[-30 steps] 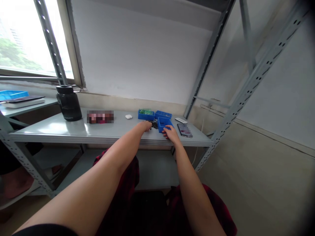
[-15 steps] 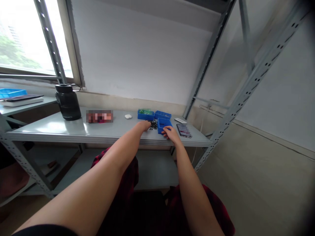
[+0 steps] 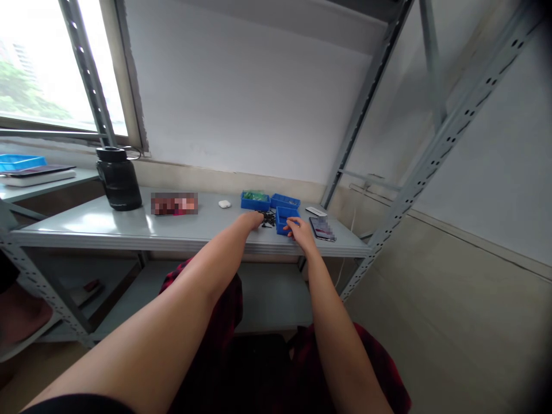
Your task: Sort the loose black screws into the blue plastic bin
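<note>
My left hand (image 3: 252,221) rests on the shelf top at the left edge of a pile of small black parts (image 3: 269,219), too small to name. Its fingers are bent together, and whatever lies in them is hidden. My right hand (image 3: 299,230) is at the front right corner of an open blue bin (image 3: 282,213). The fingers there are curled in toward the thumb over the bin's rim; anything between them is too small to make out. The pile lies between my left hand and this bin.
Behind are a blue bin (image 3: 248,204) with green bagged contents and another blue bin (image 3: 285,199). A phone (image 3: 318,226) and white card (image 3: 316,211) lie right. Leftward are a white case (image 3: 225,204), a blurred packet (image 3: 175,204) and a black bottle (image 3: 121,187).
My right hand has shifted slightly up at the bin's rim. A small black part now lies apart at the pile's front edge. My left hand stays almost in place.
</note>
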Action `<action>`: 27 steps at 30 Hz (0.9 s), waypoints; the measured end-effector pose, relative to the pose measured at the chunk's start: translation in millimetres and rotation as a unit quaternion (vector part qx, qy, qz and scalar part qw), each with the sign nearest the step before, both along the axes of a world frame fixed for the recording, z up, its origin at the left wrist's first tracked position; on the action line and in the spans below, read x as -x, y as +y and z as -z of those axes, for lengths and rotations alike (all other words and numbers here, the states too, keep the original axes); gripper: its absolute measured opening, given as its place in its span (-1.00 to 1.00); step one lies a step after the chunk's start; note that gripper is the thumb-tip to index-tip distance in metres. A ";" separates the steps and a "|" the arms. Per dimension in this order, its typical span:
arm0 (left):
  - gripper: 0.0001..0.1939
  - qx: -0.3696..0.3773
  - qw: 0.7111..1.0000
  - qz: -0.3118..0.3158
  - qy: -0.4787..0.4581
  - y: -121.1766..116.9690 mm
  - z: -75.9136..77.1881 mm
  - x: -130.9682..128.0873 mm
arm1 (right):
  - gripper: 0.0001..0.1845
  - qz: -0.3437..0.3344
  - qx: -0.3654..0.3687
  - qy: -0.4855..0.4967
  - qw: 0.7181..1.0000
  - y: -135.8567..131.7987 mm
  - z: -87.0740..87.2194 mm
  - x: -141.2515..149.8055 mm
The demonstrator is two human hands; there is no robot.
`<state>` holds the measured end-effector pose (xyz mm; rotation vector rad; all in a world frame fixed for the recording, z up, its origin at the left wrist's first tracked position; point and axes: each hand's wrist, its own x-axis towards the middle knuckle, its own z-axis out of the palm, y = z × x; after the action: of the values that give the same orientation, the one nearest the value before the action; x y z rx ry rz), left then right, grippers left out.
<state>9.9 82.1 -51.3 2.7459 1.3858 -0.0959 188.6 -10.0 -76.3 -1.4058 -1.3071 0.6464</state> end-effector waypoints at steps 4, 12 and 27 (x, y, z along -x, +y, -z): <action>-0.71 -0.015 0.999 -0.021 0.023 -4.9 -3.3 0.2 | -0.72 -0.010 -0.006 -0.001 1.000 3.1 3.8 -1.1; -0.70 -0.036 0.999 -0.010 0.031 -23.3 -18.9 -0.2 | -0.76 -0.075 -0.015 -0.014 0.997 -2.8 -0.6 10.9; -0.78 -0.035 0.999 0.033 -0.026 -39.2 -30.8 -4.2 | -0.72 -0.084 -0.052 -0.190 0.977 0.5 20.4 32.1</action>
<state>14.0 42.9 -20.5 2.8303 1.3099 0.0197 156.5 -9.5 -96.7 -1.3856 -1.7520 0.4228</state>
